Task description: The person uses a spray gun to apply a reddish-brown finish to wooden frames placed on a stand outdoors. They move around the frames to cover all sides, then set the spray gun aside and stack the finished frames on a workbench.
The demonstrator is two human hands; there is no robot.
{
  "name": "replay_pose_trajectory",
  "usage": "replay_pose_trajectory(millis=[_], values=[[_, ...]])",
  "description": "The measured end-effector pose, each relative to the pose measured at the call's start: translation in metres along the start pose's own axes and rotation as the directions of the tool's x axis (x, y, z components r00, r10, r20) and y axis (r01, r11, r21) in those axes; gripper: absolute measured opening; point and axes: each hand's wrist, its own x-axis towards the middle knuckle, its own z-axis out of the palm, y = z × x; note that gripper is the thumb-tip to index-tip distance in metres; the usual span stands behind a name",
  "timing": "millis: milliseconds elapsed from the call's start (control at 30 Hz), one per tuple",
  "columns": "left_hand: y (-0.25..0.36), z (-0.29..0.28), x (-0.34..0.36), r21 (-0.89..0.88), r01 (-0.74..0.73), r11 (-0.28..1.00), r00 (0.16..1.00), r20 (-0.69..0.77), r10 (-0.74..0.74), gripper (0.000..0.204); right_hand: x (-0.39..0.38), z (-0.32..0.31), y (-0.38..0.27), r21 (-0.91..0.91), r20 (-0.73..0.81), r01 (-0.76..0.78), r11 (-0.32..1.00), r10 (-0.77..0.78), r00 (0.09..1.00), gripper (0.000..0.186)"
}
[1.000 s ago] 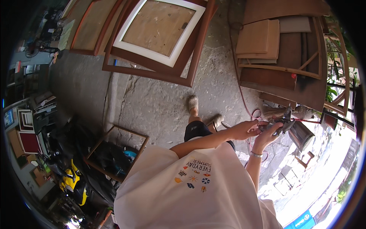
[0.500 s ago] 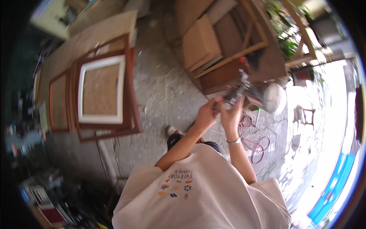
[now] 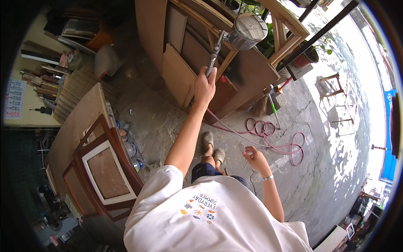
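Observation:
A metal spray gun (image 3: 215,53) with a round silver cup (image 3: 249,32) is gripped in my left hand (image 3: 205,89), at the end of my outstretched left arm. The cup is at the far end, in front of the leaning wooden boards (image 3: 180,67); whether it touches them I cannot tell. My right hand (image 3: 255,160) hangs in the air at the lower right, fingers loosely bent and apart, holding nothing. Beyond it a reddish hose (image 3: 260,130) lies in loops on the concrete floor. Its end near my left arm is hidden.
Wooden and white frames (image 3: 110,172) lean against a board on the left, with plastic bottles (image 3: 133,155) beside them. A broom (image 3: 262,104) and a green-handled stick (image 3: 273,107) stand right of the boards. A small stool (image 3: 331,85) sits in the sunlight.
My left hand has reached farther forward with the spray gun. My right hand has come off it and drawn back to the right. The whole view has turned, and the blur is gone.

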Motion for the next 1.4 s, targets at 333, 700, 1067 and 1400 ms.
replay_pose_trajectory(millis=[333,700,1067,1400], values=[[-0.050,0.143,0.086,-0.083,0.034,0.996,0.998,0.049,-0.030,0.037,0.007,-0.011,0.023,0.163,-0.139,-0.278,0.947,0.301,0.943,0.044],[-0.062,0.159,0.113,-0.024,0.066,0.998,0.996,0.068,-0.065,0.037,0.036,0.001,-0.011,0.161,-0.061,-0.317,0.935,0.330,0.942,0.044],[-0.063,0.149,0.121,0.068,-0.200,0.977,0.980,-0.009,0.201,0.031,0.054,-0.007,-0.020,0.096,-0.080,-0.277,0.956,0.285,0.955,0.045],[-0.070,0.158,0.120,0.292,-0.277,0.915,0.947,-0.078,0.312,0.049,0.053,-0.006,-0.016,0.104,-0.123,-0.260,0.960,0.272,0.954,0.044]])
